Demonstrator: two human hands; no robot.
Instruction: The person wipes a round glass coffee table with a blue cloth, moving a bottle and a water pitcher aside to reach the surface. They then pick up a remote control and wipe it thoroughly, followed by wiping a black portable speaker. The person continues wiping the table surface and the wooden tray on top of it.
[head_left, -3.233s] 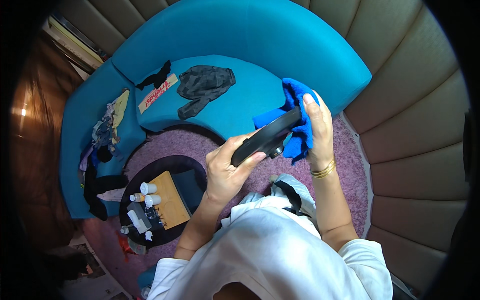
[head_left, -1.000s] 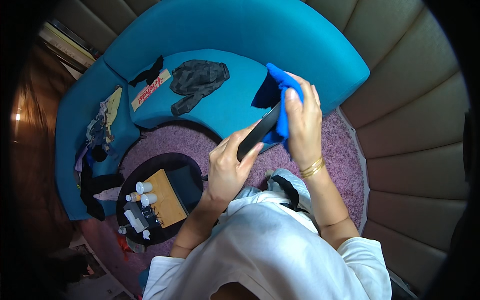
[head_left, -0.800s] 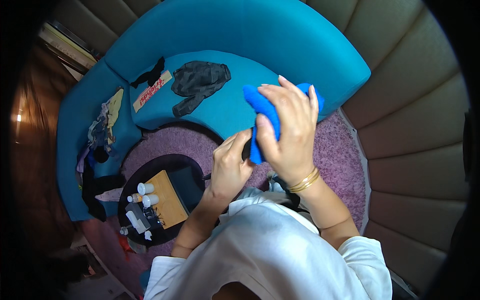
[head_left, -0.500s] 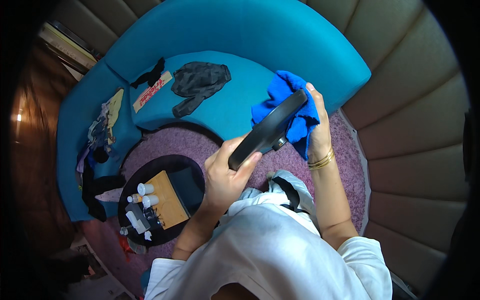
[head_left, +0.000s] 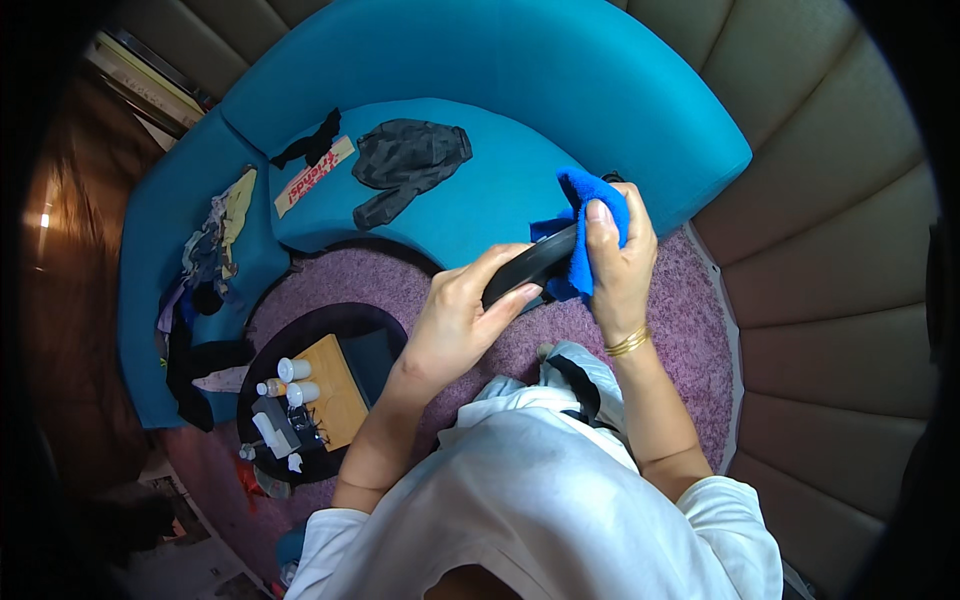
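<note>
My left hand [head_left: 462, 315] grips the near end of a thick black disc-like object [head_left: 530, 268], thumb on one side and fingers on the other. I see it nearly edge-on, so its exact kind cannot be told. A bright blue cloth [head_left: 578, 262] is folded over its far end. My right hand [head_left: 622, 255] is closed on the cloth, thumb on top, pressing it around the object's rim. Both hands hold these in the air in front of my body, above the carpet. The cloth and fingers hide the far part of the object.
A curved turquoise sofa [head_left: 470, 60] bears a dark garment [head_left: 410, 160], a printed strip [head_left: 314, 176] and a heap of clothes [head_left: 215, 240]. At lower left, a round black table [head_left: 270, 345] holds a wooden board [head_left: 338, 385], white cups [head_left: 293, 370] and small items. A padded wall [head_left: 830, 270] curves along the right.
My right hand has turned, its thumb now over the cloth, which wraps the object's far end. The object has tilted and lowered slightly. The left hand keeps its grip.
</note>
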